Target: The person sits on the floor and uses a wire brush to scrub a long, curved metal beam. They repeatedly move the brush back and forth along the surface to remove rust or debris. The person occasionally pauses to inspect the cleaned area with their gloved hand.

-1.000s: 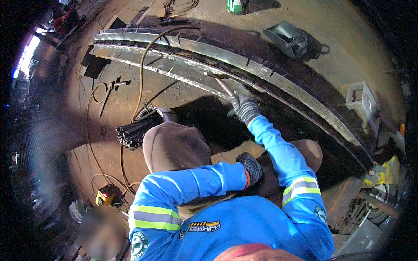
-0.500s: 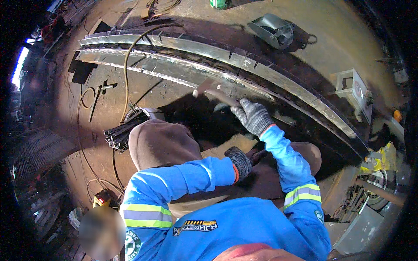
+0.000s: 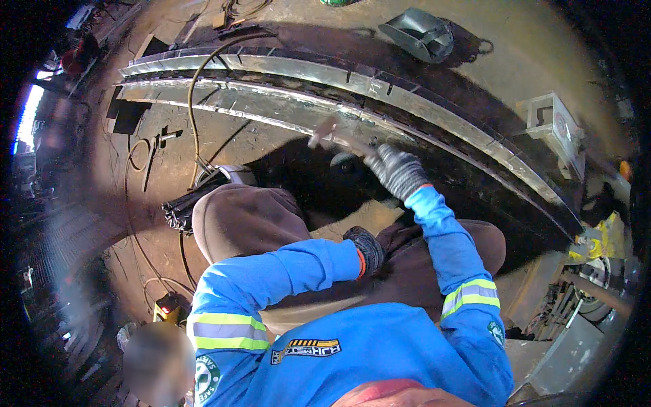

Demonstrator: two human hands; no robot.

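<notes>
My right hand point(image 3: 395, 172), in a grey knitted glove, is closed around the handle of a hammer point(image 3: 352, 142). Its blurred head hangs over the near edge of a long metal beam point(image 3: 278, 117), which lies across the floor in front of me and looks curved here. My left hand point(image 3: 366, 249), gloved in darker grey, rests at my lap between my knees. Its fingers are curled, and whatever they may hold is hidden. Beyond the hammer runs the beam's raised far flange point(image 3: 298, 66), marked with short dark lines at intervals.
A welding mask point(image 3: 420, 37) lies past the beam. A bundle of dark rods point(image 3: 183, 207) lies by my left knee, near a hose point(image 3: 192, 108) crossing the beam. A metal frame point(image 3: 556, 129) and a yellow bag point(image 3: 603, 237) are at right. Someone's blurred head shows at lower left.
The hammer head has shifted slightly right and away from me, with my right hand still around the handle. My left hand stays at my lap. The whole view has shifted a little.
</notes>
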